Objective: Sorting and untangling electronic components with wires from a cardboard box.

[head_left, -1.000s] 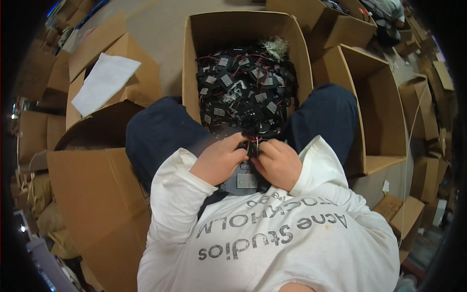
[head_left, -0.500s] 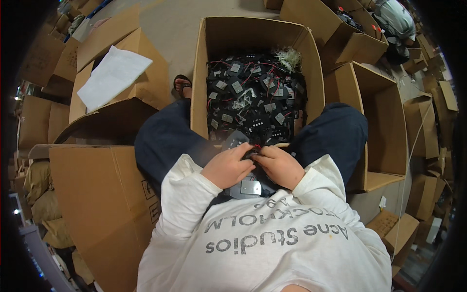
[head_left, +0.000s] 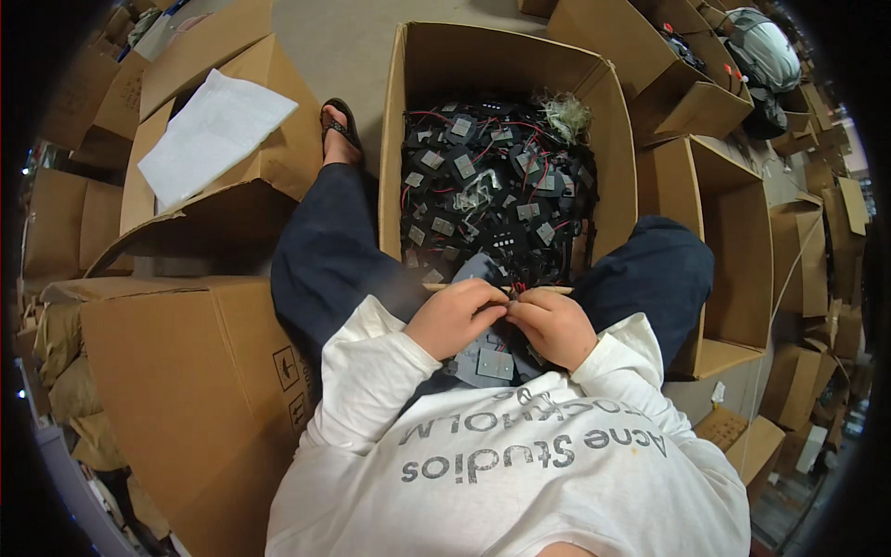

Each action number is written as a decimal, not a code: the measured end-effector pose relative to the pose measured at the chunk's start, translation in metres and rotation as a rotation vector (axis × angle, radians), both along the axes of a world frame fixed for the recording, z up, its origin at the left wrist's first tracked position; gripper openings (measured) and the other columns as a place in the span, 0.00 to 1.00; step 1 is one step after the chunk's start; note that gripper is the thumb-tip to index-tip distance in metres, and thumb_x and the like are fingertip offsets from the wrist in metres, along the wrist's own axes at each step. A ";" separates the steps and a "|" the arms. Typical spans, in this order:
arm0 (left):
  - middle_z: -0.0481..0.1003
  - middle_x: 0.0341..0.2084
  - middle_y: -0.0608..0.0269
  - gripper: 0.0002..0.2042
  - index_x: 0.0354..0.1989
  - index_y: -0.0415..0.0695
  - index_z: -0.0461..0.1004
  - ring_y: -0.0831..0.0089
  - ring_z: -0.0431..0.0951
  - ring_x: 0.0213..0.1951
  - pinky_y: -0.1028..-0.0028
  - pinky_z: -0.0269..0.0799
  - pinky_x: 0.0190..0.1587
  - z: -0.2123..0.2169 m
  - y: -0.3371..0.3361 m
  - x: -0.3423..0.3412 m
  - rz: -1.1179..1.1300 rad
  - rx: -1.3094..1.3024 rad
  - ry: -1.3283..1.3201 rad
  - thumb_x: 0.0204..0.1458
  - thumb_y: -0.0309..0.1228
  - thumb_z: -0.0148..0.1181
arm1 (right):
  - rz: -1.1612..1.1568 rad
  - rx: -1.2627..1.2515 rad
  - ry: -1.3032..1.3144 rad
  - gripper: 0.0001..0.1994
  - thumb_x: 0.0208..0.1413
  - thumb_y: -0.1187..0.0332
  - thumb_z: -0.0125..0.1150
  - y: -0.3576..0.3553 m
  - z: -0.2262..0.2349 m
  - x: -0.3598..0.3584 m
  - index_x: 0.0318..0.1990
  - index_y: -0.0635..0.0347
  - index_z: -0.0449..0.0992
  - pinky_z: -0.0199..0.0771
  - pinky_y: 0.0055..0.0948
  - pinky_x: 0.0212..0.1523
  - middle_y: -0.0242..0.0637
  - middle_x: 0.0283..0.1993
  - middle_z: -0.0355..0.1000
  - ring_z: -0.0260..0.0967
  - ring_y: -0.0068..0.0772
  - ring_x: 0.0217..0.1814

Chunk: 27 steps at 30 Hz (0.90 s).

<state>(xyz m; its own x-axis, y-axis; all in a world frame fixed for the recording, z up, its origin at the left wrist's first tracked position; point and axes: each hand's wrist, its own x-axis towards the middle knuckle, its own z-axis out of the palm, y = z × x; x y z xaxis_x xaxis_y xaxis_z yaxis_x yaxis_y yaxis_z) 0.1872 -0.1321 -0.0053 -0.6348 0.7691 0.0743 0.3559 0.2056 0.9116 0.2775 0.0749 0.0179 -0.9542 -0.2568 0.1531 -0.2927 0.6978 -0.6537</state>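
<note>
My left hand and my right hand meet in front of my lap, both closed in a pinch with fingertips touching. Thin red wires stick out just beyond the fingertips, and the ends in the pinch are hidden. Below the hands a grey plastic unit with a silver metal plate lies on my lap; another grey piece shows beyond the left hand. Between my knees stands an open cardboard box holding many black and grey units with metal plates and red wires.
A tangle of pale strands lies in the box's far right corner. A white sheet rests on an open carton at left. A large carton stands by my left side, an open box to the right. A person is at far right.
My hands have shifted slightly right, their fingertips now closer together. My left foot and leg have swung outward and forward, and the whole view has tilted a little.
</note>
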 end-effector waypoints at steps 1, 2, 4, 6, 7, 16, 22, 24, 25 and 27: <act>0.79 0.37 0.56 0.08 0.42 0.39 0.79 0.61 0.80 0.38 0.69 0.75 0.41 0.000 0.000 -0.003 -0.025 -0.011 -0.054 0.57 0.28 0.63 | -0.004 -0.001 -0.003 0.09 0.51 0.76 0.67 -0.001 0.000 0.000 0.41 0.61 0.80 0.78 0.37 0.41 0.42 0.39 0.76 0.76 0.47 0.40; 0.79 0.37 0.56 0.08 0.42 0.39 0.79 0.61 0.80 0.38 0.69 0.75 0.41 0.001 0.001 -0.005 -0.029 -0.014 -0.056 0.57 0.28 0.63 | -0.046 -0.075 -0.029 0.08 0.52 0.76 0.67 -0.001 0.002 0.000 0.40 0.61 0.81 0.78 0.36 0.41 0.43 0.39 0.77 0.76 0.46 0.40; 0.79 0.35 0.57 0.08 0.42 0.40 0.79 0.63 0.80 0.36 0.70 0.75 0.38 0.005 0.003 -0.009 -0.026 -0.035 -0.090 0.57 0.29 0.63 | -0.095 -0.150 -0.059 0.07 0.53 0.76 0.67 0.001 0.000 0.002 0.40 0.62 0.81 0.78 0.35 0.40 0.44 0.39 0.77 0.77 0.45 0.39; 0.79 0.34 0.58 0.08 0.41 0.39 0.78 0.65 0.80 0.35 0.71 0.75 0.37 0.002 0.006 -0.009 -0.032 -0.044 -0.097 0.56 0.29 0.63 | -0.136 -0.255 -0.137 0.09 0.57 0.74 0.65 0.006 -0.003 0.005 0.44 0.62 0.82 0.78 0.33 0.40 0.42 0.43 0.79 0.78 0.38 0.40; 0.79 0.32 0.59 0.08 0.41 0.39 0.77 0.67 0.80 0.33 0.72 0.74 0.36 0.001 0.008 -0.010 -0.029 -0.050 -0.096 0.56 0.29 0.64 | -0.141 -0.256 -0.136 0.09 0.57 0.74 0.65 0.007 -0.004 0.006 0.44 0.62 0.82 0.78 0.33 0.40 0.42 0.43 0.79 0.78 0.38 0.40; 0.78 0.29 0.57 0.10 0.39 0.39 0.72 0.65 0.78 0.30 0.69 0.73 0.35 -0.008 0.032 -0.016 -0.004 -0.166 -0.326 0.54 0.30 0.64 | -0.579 -1.391 -0.832 0.09 0.63 0.73 0.61 0.009 -0.010 0.011 0.47 0.66 0.82 0.75 0.27 0.49 0.37 0.47 0.79 0.76 0.29 0.49; 0.72 0.34 0.63 0.14 0.45 0.40 0.76 0.76 0.71 0.32 0.76 0.68 0.36 -0.010 0.024 -0.025 -0.251 -0.080 -0.338 0.55 0.34 0.67 | -0.112 -0.177 -0.042 0.11 0.51 0.77 0.67 0.016 0.001 0.023 0.43 0.61 0.82 0.75 0.36 0.53 0.41 0.51 0.76 0.75 0.43 0.53; 0.71 0.35 0.62 0.16 0.46 0.39 0.76 0.76 0.70 0.33 0.76 0.68 0.38 -0.004 0.024 -0.027 -0.277 -0.125 -0.348 0.55 0.35 0.68 | 0.005 0.020 0.176 0.11 0.45 0.77 0.69 0.014 0.003 0.021 0.38 0.62 0.81 0.75 0.39 0.54 0.41 0.52 0.75 0.74 0.46 0.54; 0.70 0.36 0.62 0.17 0.47 0.38 0.76 0.75 0.70 0.35 0.76 0.68 0.39 0.001 0.027 -0.026 -0.301 -0.163 -0.356 0.54 0.36 0.68 | -0.005 0.021 0.170 0.11 0.45 0.77 0.69 0.014 0.002 0.021 0.38 0.62 0.81 0.75 0.39 0.54 0.41 0.52 0.75 0.74 0.46 0.54; 0.69 0.36 0.62 0.17 0.46 0.37 0.77 0.74 0.71 0.34 0.75 0.69 0.39 0.003 0.034 -0.023 -0.312 -0.187 -0.331 0.53 0.36 0.69 | 0.067 0.059 0.163 0.10 0.45 0.75 0.68 0.016 -0.002 0.022 0.38 0.61 0.81 0.75 0.40 0.53 0.42 0.53 0.74 0.73 0.46 0.55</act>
